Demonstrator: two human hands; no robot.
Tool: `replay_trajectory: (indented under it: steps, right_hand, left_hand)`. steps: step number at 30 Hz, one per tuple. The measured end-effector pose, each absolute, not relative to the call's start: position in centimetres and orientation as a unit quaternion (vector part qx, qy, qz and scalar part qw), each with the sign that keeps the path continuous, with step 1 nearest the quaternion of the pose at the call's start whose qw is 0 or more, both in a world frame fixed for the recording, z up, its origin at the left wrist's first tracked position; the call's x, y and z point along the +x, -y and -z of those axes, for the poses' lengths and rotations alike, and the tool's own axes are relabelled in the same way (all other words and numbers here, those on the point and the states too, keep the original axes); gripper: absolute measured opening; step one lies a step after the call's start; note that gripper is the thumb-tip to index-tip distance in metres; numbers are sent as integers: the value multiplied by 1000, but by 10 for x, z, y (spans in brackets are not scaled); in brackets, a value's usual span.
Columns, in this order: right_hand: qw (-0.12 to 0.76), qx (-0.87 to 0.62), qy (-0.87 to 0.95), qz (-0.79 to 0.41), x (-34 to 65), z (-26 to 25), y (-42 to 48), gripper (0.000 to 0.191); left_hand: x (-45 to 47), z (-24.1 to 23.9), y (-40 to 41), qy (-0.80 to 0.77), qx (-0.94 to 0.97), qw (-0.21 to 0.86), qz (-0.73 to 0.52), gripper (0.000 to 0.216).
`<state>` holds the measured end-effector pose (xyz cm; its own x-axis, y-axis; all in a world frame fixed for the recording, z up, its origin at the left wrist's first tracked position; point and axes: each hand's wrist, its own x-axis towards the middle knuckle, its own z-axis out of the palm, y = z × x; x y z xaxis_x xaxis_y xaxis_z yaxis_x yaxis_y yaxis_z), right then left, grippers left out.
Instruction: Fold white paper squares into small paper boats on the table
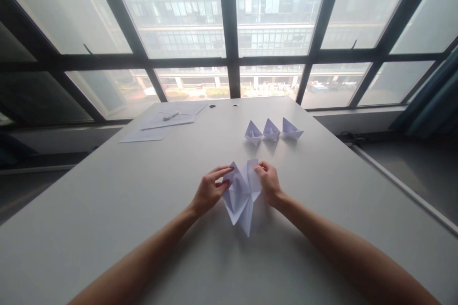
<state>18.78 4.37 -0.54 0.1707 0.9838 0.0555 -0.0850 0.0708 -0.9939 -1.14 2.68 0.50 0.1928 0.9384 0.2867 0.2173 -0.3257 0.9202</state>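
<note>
A partly opened piece of folded white paper [239, 198] is held between both hands above the near middle of the table, its pointed corners hanging downward. My left hand [212, 187] pinches its upper left flap between thumb and fingers. On the other side, my right hand [269, 180] grips the upper right flap, with the fingers curled behind it. Beyond the hands stand three white paper boats in a row: a left boat [253, 133], a middle boat [271, 130] and a right boat [291, 129].
White paper sheets [143, 135] lie spread at the far left of the white table [118, 190], with a small white object [171, 116] on top. Two small dark holes are near the far edge. Large windows [272, 9] rise behind; a dark curtain [425, 105] hangs at right.
</note>
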Motion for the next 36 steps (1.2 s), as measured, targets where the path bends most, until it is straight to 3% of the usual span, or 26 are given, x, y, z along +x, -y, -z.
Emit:
replay_trajectory:
  steps: [6, 10, 13, 18, 21, 25, 27, 29, 31, 33, 36]
  right_hand:
    - [587, -512, 397, -485, 201, 11, -53, 30]
    - [595, -531, 443, -410, 205, 11, -58, 32]
    - [617, -533, 449, -366, 208, 10, -62, 33]
    - [640, -508, 474, -329, 219, 8, -70, 37]
    - [644, -497, 468, -346, 222, 4, -69, 38]
    - [569, -421, 492, -508, 216, 2, -61, 40]
    - [551, -399, 490, -545, 213, 4, -59, 40]
    - [575, -419, 456, -534, 214, 8, -60, 39]
    - [602, -442, 414, -520, 217, 11, -64, 41]
    - [598, -444, 400, -534, 221, 12, -68, 44]
    - [587, -435, 415, -542, 224, 11, -70, 45]
  left_hand:
    - [-17, -4, -39, -427, 550, 479, -535, 67]
    - [-24, -2, -47, -423, 475, 510, -579, 75]
    - [-29, -6, -47, -414, 472, 534, -566, 76]
    - [-24, -11, -40, -397, 543, 528, -519, 104]
    - [-19, -13, -37, -383, 563, 495, -540, 101]
    - [-18, -10, -36, -393, 569, 455, -561, 98]
    - [-21, -6, -38, -402, 566, 453, -559, 83]
    - [-25, -2, -39, -419, 560, 450, -556, 59]
    - [-29, -1, -41, -436, 557, 450, -545, 48]
    - [-31, -3, -42, -443, 561, 460, -527, 55]
    - [-29, -9, -39, -432, 575, 496, -486, 81]
